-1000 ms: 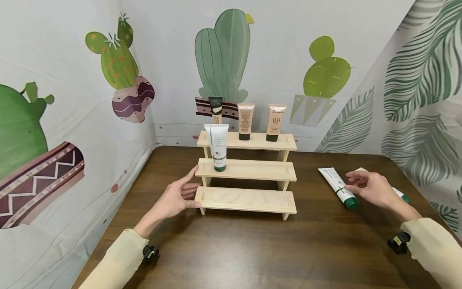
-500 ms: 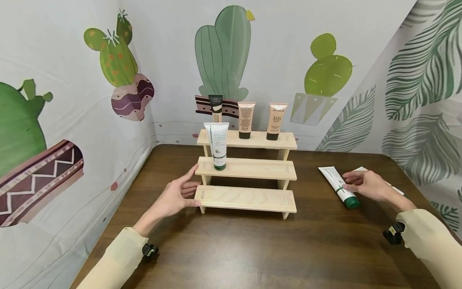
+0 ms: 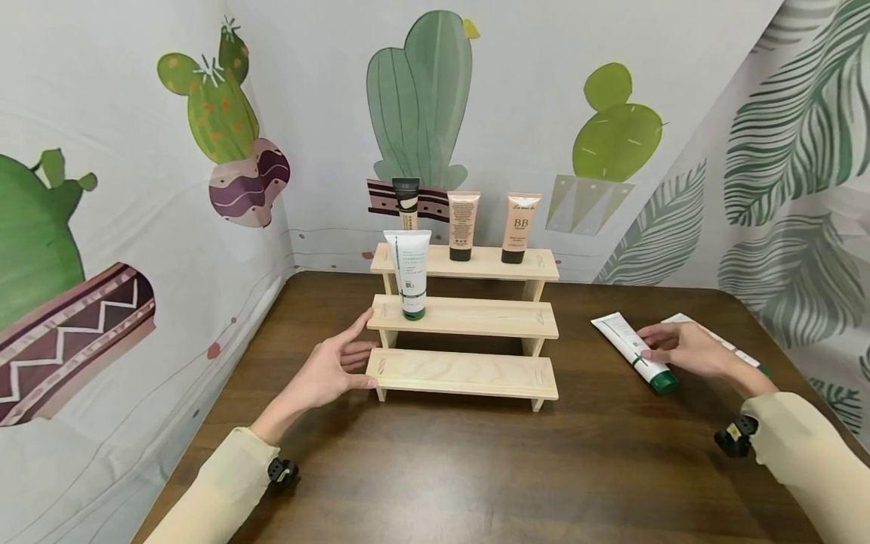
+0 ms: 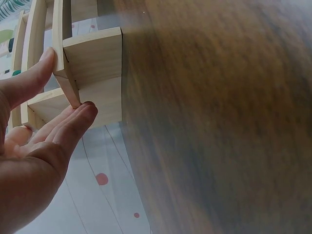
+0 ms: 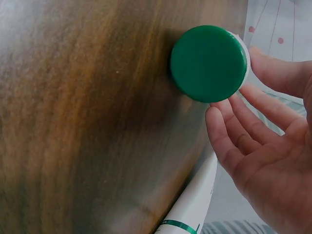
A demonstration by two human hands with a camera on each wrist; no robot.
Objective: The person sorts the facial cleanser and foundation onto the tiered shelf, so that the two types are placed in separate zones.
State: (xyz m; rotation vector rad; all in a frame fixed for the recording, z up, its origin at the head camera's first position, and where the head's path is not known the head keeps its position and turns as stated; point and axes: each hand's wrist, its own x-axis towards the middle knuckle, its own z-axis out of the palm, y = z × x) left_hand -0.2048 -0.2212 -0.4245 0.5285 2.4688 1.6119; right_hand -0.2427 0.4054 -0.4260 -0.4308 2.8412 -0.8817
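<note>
In the head view, my right hand [image 3: 689, 351] grips a white tube with a green cap [image 3: 628, 344] at the table's right, thumb on one side and fingers on the other. The green cap [image 5: 208, 63] faces the right wrist camera. Another white tube [image 3: 714, 340] lies just behind that hand. My left hand [image 3: 322, 378] rests against the left end of a three-step wooden rack [image 3: 462, 372]. Its thumb touches the bottom shelf's front corner; the index finger reaches the middle shelf. In the left wrist view, the other fingers [image 4: 80, 119] lie fairly straight along the shelf end.
A white tube with a green cap [image 3: 411, 276] stands at the left of the middle shelf. Along the top shelf stand a black-topped tube [image 3: 406, 202], partly hidden, and two pinkish-beige tubes with black caps [image 3: 463, 223]. A printed cloth [image 3: 326, 91] hangs behind the brown table [image 3: 435, 468].
My right hand has shifted slightly left and closed on the nearer white tube, whose upper end has swung a little left. The left hand stays at the rack.
</note>
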